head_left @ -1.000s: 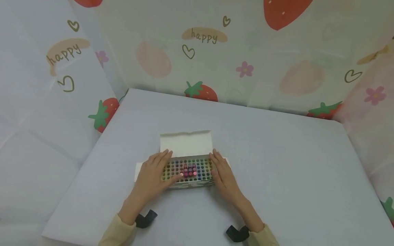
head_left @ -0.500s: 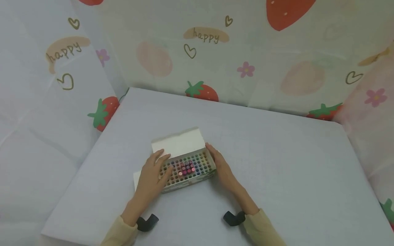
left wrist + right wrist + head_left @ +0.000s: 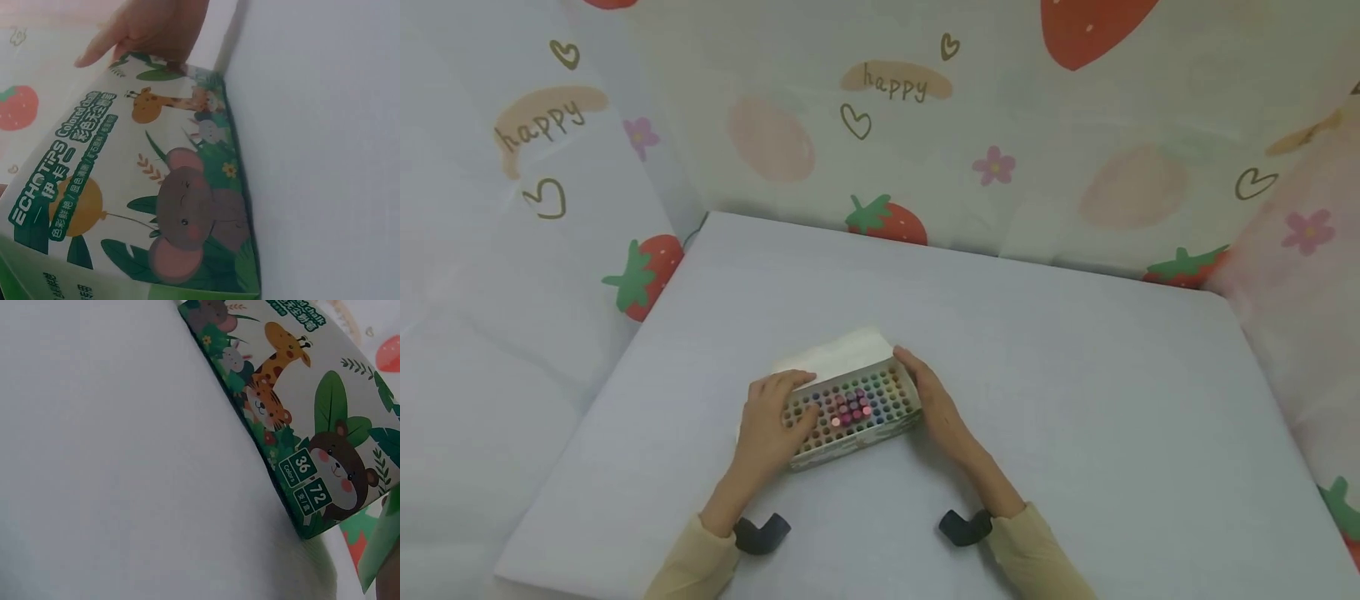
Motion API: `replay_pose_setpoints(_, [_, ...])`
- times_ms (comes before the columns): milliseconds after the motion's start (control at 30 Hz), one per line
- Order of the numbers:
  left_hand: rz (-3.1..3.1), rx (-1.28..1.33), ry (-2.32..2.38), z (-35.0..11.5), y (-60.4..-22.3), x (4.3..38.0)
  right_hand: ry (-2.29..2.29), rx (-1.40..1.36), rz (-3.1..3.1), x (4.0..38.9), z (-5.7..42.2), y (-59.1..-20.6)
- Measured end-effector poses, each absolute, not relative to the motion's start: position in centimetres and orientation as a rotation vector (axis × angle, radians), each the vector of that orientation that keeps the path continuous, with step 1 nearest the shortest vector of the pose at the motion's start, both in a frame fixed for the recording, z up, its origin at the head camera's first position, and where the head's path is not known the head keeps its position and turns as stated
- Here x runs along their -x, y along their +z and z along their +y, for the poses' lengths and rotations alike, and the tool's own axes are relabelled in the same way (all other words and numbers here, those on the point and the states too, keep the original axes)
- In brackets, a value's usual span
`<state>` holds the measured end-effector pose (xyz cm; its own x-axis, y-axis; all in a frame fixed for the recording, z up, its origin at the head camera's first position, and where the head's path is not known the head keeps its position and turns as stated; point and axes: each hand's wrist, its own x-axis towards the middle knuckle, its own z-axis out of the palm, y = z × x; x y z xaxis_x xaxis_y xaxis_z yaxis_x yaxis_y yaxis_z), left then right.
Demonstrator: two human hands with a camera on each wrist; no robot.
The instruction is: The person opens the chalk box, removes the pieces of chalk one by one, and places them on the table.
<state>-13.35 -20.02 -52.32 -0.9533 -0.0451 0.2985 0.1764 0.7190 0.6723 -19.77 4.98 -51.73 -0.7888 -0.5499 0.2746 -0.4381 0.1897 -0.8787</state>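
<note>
A cardboard box of coloured chalk (image 3: pixel 820 456) lies at a slant on the table, its white lid flap (image 3: pixel 838 354) folded back. Rows of chalk ends fill it, and a cluster of pink and purple chalk sticks (image 3: pixel 853 408) stands higher in the middle. My left hand (image 3: pixel 767 421) grips the left end, thumb over the chalk and fingers at the back edge. Along the right end lies my right hand (image 3: pixel 936 408), its fingers fairly straight against the side. The left wrist view shows the printed box front (image 3: pixel 181 206) with my right hand (image 3: pixel 159 28) beyond it.
A white cloth covers the table (image 3: pixel 1075 400). Behind it and at both sides hang strawberry-patterned sheets (image 3: pixel 1037 125). Dark wrist mounts (image 3: pixel 966 527) sit below both wrists. A green-edged end flap (image 3: pixel 381 540) sticks out beside the box in the right wrist view.
The box has turned anticlockwise, its right end moving away from me. My right hand has shifted from the top edge to the right end. The lid flap looks lower, leaning farther back.
</note>
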Motion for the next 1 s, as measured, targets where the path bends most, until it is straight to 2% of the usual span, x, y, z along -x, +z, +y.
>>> replay_pose_setpoints(500, [-2.543,-0.008,-1.188,-18.8,-52.5,14.1,-1.591,1.008,2.46,22.4,5.0,-52.9])
replay_pose_setpoints(800, [-2.539,-0.033,-1.192,-18.6,-52.5,14.0,-1.584,0.91,2.454,22.3,5.2,-53.0])
replay_pose_setpoints(1000, [-2.563,-0.051,-1.18,-18.5,-52.4,13.8,-1.513,0.925,2.578,22.4,5.5,-51.7])
